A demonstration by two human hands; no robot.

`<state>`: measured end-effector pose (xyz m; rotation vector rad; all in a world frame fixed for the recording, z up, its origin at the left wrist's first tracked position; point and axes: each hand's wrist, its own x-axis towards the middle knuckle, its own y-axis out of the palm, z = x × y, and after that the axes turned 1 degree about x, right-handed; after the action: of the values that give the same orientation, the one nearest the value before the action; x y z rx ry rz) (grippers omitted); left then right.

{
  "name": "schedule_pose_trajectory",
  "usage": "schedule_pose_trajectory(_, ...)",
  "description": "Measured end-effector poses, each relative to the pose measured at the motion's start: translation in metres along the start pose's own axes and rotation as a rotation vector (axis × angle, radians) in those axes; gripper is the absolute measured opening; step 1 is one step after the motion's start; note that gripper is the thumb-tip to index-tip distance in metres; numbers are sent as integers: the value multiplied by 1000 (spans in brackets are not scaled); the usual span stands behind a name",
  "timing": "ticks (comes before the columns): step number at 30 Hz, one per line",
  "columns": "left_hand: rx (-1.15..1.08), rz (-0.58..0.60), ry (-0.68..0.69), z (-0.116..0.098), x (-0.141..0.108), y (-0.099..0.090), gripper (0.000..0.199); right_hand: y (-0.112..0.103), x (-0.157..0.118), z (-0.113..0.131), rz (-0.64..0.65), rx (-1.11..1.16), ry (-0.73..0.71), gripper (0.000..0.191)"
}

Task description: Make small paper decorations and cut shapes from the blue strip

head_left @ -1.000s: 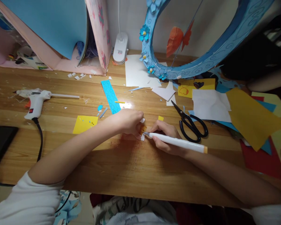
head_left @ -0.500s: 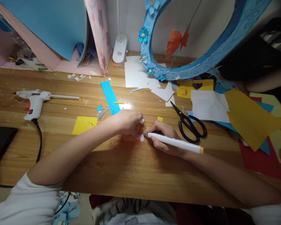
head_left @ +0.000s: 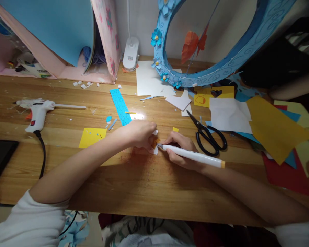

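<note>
My left hand (head_left: pixel 144 135) is closed, its fingertips pressed on a small white paper piece (head_left: pixel 156 150) with an orange-coloured patch, low over the wooden table (head_left: pixel 134 192). My right hand (head_left: pixel 181 149) grips a white marker (head_left: pixel 195 155) with an orange end cap. The marker's grey tip points left and meets the orange patch beside my left fingertips. My left fingers cover part of the paper. Just above my hands, a blue paper strip (head_left: pixel 120 106) with drawn circles reaches under my left wrist.
Black scissors (head_left: pixel 208 135) lie right of my right hand, near coloured paper sheets (head_left: pixel 275 127). A glue gun (head_left: pixel 38 111) rests at left. A blue ring frame (head_left: pixel 203 81) with flowers and an orange butterfly (head_left: pixel 190 46) stands behind. Yellow paper (head_left: pixel 89 137) lies near my left forearm.
</note>
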<state>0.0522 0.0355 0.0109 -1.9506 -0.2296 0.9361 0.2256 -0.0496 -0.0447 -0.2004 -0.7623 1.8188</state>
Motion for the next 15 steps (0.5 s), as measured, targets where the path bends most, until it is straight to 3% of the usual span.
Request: schedule_pose_trajectory(15,6,9,19,2,1,1,49,0,0,0,52,22,-92,8)
